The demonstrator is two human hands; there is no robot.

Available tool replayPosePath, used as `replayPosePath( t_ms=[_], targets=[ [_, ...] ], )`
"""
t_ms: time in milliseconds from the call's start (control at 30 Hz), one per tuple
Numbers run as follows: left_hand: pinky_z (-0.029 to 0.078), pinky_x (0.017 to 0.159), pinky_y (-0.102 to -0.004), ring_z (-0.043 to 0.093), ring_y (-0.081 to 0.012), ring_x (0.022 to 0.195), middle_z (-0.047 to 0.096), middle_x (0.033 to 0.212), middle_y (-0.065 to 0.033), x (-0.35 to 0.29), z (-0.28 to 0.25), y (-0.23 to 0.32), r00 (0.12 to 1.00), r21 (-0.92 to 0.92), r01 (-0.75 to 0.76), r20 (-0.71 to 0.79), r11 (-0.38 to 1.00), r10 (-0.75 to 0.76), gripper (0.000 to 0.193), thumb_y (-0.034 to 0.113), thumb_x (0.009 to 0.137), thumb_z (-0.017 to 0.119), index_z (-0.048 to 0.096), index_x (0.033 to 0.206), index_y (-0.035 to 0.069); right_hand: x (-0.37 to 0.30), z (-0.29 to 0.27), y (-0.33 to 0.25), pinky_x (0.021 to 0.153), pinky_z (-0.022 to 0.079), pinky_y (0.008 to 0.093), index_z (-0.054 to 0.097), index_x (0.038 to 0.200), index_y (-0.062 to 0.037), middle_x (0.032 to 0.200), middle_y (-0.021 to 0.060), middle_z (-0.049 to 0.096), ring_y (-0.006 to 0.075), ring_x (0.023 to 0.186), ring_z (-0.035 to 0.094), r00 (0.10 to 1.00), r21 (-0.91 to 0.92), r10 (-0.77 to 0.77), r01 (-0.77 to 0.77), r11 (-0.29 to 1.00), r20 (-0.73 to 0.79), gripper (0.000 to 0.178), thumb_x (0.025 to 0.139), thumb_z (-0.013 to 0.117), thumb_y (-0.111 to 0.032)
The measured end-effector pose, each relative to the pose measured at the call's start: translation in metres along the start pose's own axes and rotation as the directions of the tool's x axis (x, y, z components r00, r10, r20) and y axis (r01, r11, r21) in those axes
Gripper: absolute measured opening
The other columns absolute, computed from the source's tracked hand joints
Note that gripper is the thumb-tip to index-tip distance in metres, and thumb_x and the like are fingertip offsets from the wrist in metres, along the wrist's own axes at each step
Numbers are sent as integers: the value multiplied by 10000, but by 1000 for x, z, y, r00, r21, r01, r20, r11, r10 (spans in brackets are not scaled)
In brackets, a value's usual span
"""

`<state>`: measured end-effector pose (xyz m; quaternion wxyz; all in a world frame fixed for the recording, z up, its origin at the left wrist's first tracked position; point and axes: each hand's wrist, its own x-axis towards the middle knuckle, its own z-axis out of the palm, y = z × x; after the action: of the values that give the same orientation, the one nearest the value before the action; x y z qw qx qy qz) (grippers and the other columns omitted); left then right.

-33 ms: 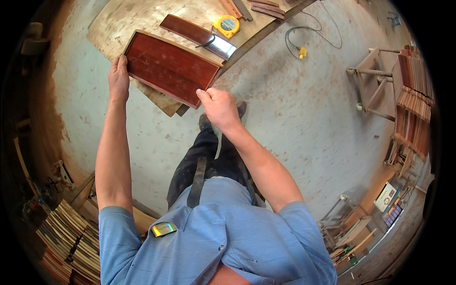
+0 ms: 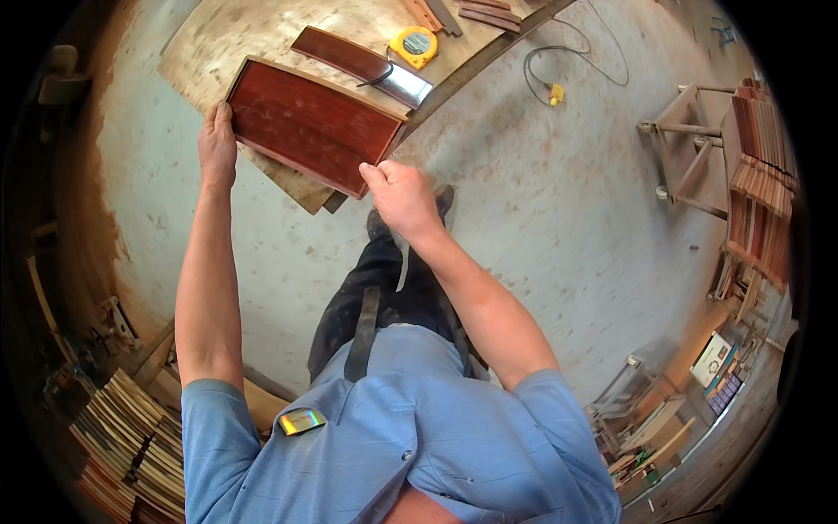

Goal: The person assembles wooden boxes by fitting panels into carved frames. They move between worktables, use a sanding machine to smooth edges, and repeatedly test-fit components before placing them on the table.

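Note:
A dark red-brown wooden panel with a raised rim (image 2: 314, 122) is tilted over the near edge of a workbench (image 2: 205, 57). My left hand (image 2: 218, 148) grips its left end, thumb on top and the other fingers mostly hidden beneath. At the near right corner, my right hand (image 2: 403, 199) is closed on the rim with the thumb pressed along it. Just beyond the panel lies a narrow, glossy dark wood board (image 2: 345, 59). A yellow tape measure (image 2: 414, 46) sits at that board's far side, with a dark strap or cord (image 2: 377, 80) across the board.
Several wood strips (image 2: 489, 15) lie at the bench's far end. A cable with a yellow plug (image 2: 556, 94) is on the floor to the right. Further right stands a wheeled cart (image 2: 685, 140) beside stacked wood pieces (image 2: 761, 183). More stacked strips (image 2: 131, 428) are at lower left.

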<state>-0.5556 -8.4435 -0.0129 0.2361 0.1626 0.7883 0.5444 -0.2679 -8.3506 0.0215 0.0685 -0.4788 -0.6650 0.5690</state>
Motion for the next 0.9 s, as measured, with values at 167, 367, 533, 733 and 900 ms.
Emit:
replayPosePath(
  t_ms=[167,367,533,733,900],
  targets=[
    [400,978,-292,514,-162,1130,578,1247,-85,0,1,-2,999,47,-40,-16,998,41,480,336,1013,491,524,1314,-36,-8,5,9,572,415,444,508,665,27,652,235,534,392,585,503,999,38,-37,37,999,17,432,908,604,-317],
    [404,971,-294,523,-168,1115,591,1219,-97,2,2,1,1000,76,-15,-7,997,15,473,336,1010,493,533,1295,-39,-18,10,20,565,408,440,503,677,36,660,237,538,382,587,501,997,132,-71,66,989,38,398,903,620,-270],
    [410,959,-297,526,-165,1094,596,1201,-87,1,1,-3,999,76,-40,-15,996,41,461,332,1008,496,541,1279,-38,-24,4,30,582,429,424,528,700,35,682,228,560,369,597,523,998,123,-42,35,992,52,369,906,615,-259],
    [427,886,-265,526,-118,998,608,1085,-33,4,3,-5,997,65,-56,-43,996,59,402,324,1015,502,580,1221,-13,-26,-1,28,609,476,345,634,879,0,686,147,637,213,616,594,1000,258,-5,3,966,6,245,926,598,-238],
    [418,912,-286,524,-149,1030,603,1131,-58,3,0,-6,998,58,-66,1,996,66,423,324,1011,484,564,1245,-18,-25,-8,21,636,515,279,624,1036,2,846,90,693,132,710,623,995,560,84,-101,823,56,207,973,540,-176]
  ],
)
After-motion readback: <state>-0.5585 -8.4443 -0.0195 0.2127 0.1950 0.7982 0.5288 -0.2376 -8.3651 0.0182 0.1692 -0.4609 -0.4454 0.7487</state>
